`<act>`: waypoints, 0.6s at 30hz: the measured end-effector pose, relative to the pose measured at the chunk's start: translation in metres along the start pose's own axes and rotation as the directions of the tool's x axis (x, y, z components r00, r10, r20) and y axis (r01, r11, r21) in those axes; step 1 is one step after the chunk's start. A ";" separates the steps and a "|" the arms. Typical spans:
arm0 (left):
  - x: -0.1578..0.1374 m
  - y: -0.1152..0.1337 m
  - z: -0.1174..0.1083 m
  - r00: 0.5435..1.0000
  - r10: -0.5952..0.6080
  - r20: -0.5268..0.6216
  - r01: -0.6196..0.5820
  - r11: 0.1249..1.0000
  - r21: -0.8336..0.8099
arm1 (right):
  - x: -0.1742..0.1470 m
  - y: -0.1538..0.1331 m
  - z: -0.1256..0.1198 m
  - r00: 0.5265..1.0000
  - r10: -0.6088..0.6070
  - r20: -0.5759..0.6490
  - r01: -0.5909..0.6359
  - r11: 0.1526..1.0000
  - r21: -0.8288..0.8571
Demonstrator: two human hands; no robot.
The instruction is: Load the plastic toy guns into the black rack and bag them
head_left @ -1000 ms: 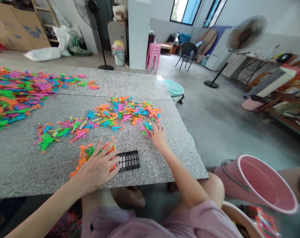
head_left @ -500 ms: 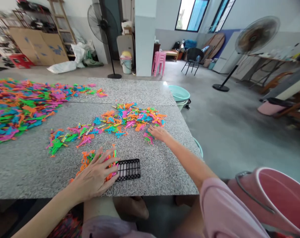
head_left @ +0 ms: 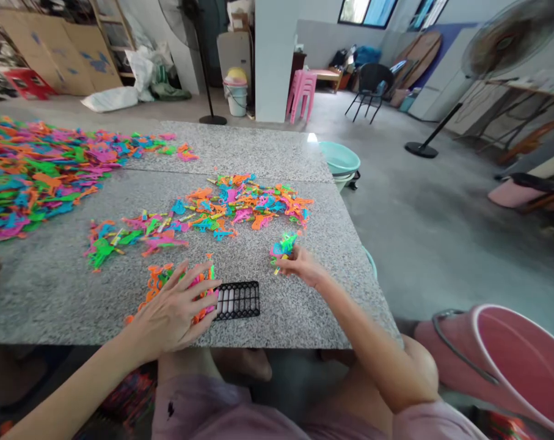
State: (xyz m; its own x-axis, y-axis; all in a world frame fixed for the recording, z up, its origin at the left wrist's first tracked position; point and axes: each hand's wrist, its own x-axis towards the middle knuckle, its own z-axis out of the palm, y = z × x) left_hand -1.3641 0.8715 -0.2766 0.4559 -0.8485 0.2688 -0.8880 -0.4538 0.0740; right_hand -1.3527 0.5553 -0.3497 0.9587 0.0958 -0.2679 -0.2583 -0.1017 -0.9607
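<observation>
1. Toy bits (head_left: 283, 245): a small bunch of bright green, blue and pink plastic pieces, pinched in the right hand (head_left: 304, 269) just above the worktop (head_left: 52, 293), near its right edge and a little back from the near edge.
2. R hand grip: fingertips closed on the bunch, thumb and first fingers doing the holding; the bunch sticks up and away from the fingers, toward the far edge. Exact piece count can't be told.
3. Left hand (head_left: 176, 311): flat, fingers spread, palm down on a low heap (head_left: 160, 281) of orange, green and pink pieces close to the near edge. It presses on them and grips nothing.
4. Tray (head_left: 237, 300): black grid tray, lying flat by the near edge, long axis running left-right along that edge. Its left end touches the L fingertips and the heap.
5. Key relation: tray sits between the two hands. The bunch is to the tray's right and slightly farther back, near but not touching. R hand holds the pieces; L hand is the one in contact with the tray.
6. Loose pile (head_left: 244, 205): mixed colours, mid-worktop, behind the R hand, apart from it.
7. Big pile (head_left: 33, 171): far-left corner area, well apart from both hands.
8. Pink bucket (head_left: 510, 360): off the worktop, low right, beside the person's knee.
</observation>
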 end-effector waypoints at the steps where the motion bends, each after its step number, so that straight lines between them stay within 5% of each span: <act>1: 0.000 0.000 -0.001 1.000 0.004 0.013 -0.004 1.000 0.001 | 0.000 0.002 0.016 0.998 -0.053 -0.047 0.050 0.997 -0.053; 4: 0.001 0.003 -0.003 0.999 -0.021 0.036 0.022 1.000 -0.007 | 0.002 0.006 0.068 0.979 -0.197 -0.055 0.174 0.944 -0.280; 8: 0.003 0.005 -0.005 0.998 -0.027 0.057 0.028 1.000 -0.002 | 0.009 0.005 0.120 0.980 -0.192 -0.050 0.149 0.880 -0.452; 18: 0.003 0.007 -0.006 1.000 0.013 0.006 -0.014 0.999 0.050 | 0.019 -0.006 0.144 0.955 -0.267 0.131 0.276 0.627 -0.729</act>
State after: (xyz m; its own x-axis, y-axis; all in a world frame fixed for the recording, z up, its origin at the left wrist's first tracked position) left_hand -1.3690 0.8673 -0.2699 0.4443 -0.8560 0.2641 -0.8901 -0.4553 0.0217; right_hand -1.3504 0.7000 -0.3594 0.9686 0.2484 -0.0086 0.1891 -0.7589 -0.6231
